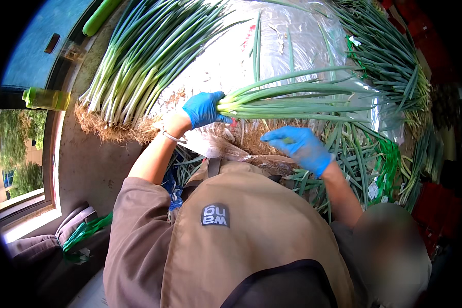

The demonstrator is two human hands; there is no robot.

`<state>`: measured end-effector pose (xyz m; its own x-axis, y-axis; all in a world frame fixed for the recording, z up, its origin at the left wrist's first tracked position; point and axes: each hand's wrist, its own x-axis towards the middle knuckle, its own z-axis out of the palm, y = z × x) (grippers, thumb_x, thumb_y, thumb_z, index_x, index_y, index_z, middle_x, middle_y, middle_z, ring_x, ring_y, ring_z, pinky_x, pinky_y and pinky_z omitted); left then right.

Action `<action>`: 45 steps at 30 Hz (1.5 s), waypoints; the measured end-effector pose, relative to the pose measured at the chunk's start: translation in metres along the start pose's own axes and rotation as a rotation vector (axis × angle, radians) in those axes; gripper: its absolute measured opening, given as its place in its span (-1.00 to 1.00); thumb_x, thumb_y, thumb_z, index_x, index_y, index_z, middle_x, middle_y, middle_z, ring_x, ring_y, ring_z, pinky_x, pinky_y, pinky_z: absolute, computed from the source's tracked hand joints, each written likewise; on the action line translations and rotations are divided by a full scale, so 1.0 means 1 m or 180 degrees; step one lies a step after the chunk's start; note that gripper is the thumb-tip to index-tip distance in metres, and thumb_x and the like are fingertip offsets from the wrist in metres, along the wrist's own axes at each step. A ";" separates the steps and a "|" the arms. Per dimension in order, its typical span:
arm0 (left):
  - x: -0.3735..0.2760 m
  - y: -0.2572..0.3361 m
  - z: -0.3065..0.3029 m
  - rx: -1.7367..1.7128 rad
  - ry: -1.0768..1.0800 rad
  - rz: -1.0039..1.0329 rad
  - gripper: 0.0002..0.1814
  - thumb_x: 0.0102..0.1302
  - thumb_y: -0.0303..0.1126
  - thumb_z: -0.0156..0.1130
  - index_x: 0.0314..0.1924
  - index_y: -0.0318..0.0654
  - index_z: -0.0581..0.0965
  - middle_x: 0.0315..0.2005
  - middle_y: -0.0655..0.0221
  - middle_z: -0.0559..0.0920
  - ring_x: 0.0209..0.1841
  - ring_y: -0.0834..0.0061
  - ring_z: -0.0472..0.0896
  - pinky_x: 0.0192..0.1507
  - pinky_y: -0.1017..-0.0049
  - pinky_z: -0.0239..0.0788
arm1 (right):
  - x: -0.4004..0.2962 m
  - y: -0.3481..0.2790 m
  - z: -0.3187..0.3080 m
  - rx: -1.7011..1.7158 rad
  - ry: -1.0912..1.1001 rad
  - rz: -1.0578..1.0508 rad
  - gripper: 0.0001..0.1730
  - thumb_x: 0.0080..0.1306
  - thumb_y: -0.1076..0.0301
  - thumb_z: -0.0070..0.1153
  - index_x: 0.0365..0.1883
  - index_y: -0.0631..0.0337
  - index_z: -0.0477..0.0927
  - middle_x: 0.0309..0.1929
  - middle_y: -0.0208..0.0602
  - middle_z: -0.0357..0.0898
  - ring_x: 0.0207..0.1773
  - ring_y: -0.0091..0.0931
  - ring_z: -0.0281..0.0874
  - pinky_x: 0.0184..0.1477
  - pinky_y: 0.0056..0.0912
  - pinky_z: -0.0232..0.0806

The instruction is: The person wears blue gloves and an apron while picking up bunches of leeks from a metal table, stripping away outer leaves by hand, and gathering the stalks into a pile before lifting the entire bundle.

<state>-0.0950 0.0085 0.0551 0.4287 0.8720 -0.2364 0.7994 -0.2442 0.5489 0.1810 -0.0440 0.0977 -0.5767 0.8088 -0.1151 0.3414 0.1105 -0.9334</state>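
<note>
My left hand, in a blue glove, grips a bunch of green onions by its pale stem end. The long leaves fan out to the right over a clear plastic sheet. Below the leaves, my right hand, also in a blue glove, is near cut roots. Its fingers point left, slightly bent. A small greenish patch shows between them, too blurred to tell if it is held. To the left lies a large pile of green onions with its roots toward me.
More green onions are heaped at the right. Loose leaves and green plastic strips lie beside my right arm. A green-lidded bottle is by the window at left. Another person's blurred head is close at lower right.
</note>
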 end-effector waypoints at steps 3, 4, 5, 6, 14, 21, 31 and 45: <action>0.003 0.001 0.004 -0.0208 0.0010 0.0224 -0.46 -0.05 0.06 0.31 -0.18 -0.16 0.48 -0.41 0.09 0.58 -0.30 0.05 0.54 -0.29 0.26 0.35 | 0.003 0.016 0.020 -0.0879 0.0331 -0.0291 -0.68 0.21 0.31 0.01 -0.05 0.07 0.51 -0.22 -0.08 0.54 -0.24 -0.23 0.52 -0.19 -0.26 0.38; 0.004 0.002 0.005 -0.0279 0.0004 0.0243 -0.46 -0.03 0.06 0.30 -0.16 -0.16 0.48 -0.41 0.09 0.58 -0.29 0.04 0.54 -0.29 0.26 0.35 | 0.005 0.014 0.021 -0.1112 0.0397 -0.0313 -0.66 0.22 0.32 0.00 -0.02 0.04 0.48 -0.21 -0.07 0.53 -0.23 -0.20 0.51 -0.20 -0.25 0.38; 0.004 0.004 0.006 -0.0349 -0.0003 0.0265 -0.47 -0.02 0.05 0.30 -0.15 -0.16 0.48 -0.40 0.08 0.58 -0.29 0.04 0.54 -0.28 0.26 0.35 | 0.006 0.013 0.022 -0.1346 0.0466 -0.0335 -0.64 0.22 0.33 -0.02 0.02 0.02 0.46 -0.20 -0.06 0.51 -0.22 -0.18 0.49 -0.21 -0.23 0.38; 0.005 0.006 0.005 -0.0312 -0.0015 0.0266 -0.45 0.00 0.07 0.27 -0.13 -0.18 0.47 -0.39 0.08 0.58 -0.28 0.04 0.54 -0.27 0.26 0.35 | 0.006 0.011 0.023 -0.1474 0.0417 -0.0302 -0.63 0.22 0.34 -0.03 0.03 0.02 0.45 -0.20 -0.07 0.51 -0.23 -0.18 0.49 -0.21 -0.23 0.38; 0.009 0.016 0.005 -0.0012 0.0001 0.0262 -0.43 0.12 0.16 0.07 -0.12 -0.21 0.47 -0.40 0.06 0.57 -0.29 0.03 0.54 -0.26 0.27 0.34 | 0.004 0.008 0.018 -0.1390 0.0981 -0.0583 -0.67 0.22 0.35 -0.03 -0.02 0.04 0.48 -0.24 -0.12 0.54 -0.26 -0.21 0.52 -0.24 -0.24 0.39; 0.009 0.029 0.005 0.0227 -0.0163 -0.0013 -0.46 0.20 0.15 -0.03 -0.20 -0.23 0.47 -0.49 0.04 0.55 -0.36 0.01 0.52 -0.33 0.23 0.31 | 0.016 0.016 -0.012 -0.1439 0.1475 -0.0433 -0.82 0.17 0.36 0.06 -0.25 0.08 0.59 -0.34 -0.19 0.55 -0.33 -0.25 0.52 -0.29 -0.31 0.38; 0.019 0.029 0.008 0.0155 0.0157 0.0006 -0.49 0.29 0.10 -0.15 -0.27 -0.26 0.45 -0.55 0.01 0.53 -0.41 -0.02 0.51 -0.35 0.19 0.30 | 0.020 0.021 0.015 -0.1718 0.1608 -0.0867 -0.77 0.12 0.36 0.11 -0.21 0.07 0.57 -0.42 -0.19 0.52 -0.40 -0.26 0.50 -0.36 -0.30 0.36; 0.038 0.046 0.023 -0.0599 0.0017 -0.0056 -0.42 0.33 0.10 -0.30 -0.31 -0.24 0.53 -0.58 0.07 0.55 -0.41 0.03 0.53 -0.25 0.25 0.33 | 0.076 0.024 0.015 -0.2864 0.1093 -0.0219 -0.65 0.02 0.06 0.18 -0.40 0.16 0.53 -0.43 -0.21 0.52 -0.36 -0.25 0.49 -0.33 -0.19 0.33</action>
<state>-0.0322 0.0204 0.0528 0.4127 0.8778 -0.2433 0.7137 -0.1457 0.6851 0.1342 0.0119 0.0616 -0.4168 0.8931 0.1691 0.8384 0.4496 -0.3080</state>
